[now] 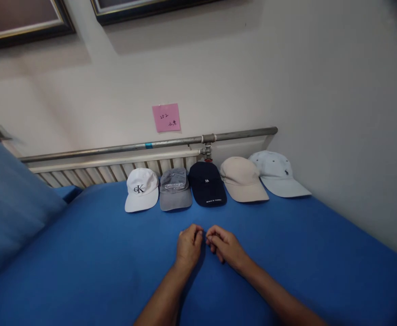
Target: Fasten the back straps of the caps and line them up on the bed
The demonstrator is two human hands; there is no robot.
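Several baseball caps stand in a row at the back of the blue surface, brims facing me: a white cap with black letters, a grey cap with white lettering, a dark navy cap, a beige cap and a pale blue cap with a small dark emblem. My left hand rests before the grey and navy caps, fingers curled in, holding nothing. Close beside it, my right hand is loosely closed with no object in it. Neither hand touches a cap.
A blue cover spreads over the surface. Behind the caps are a white radiator and a metal pipe. A pink note sticks to the wall. Blue fabric hangs at left, and picture frames hang above.
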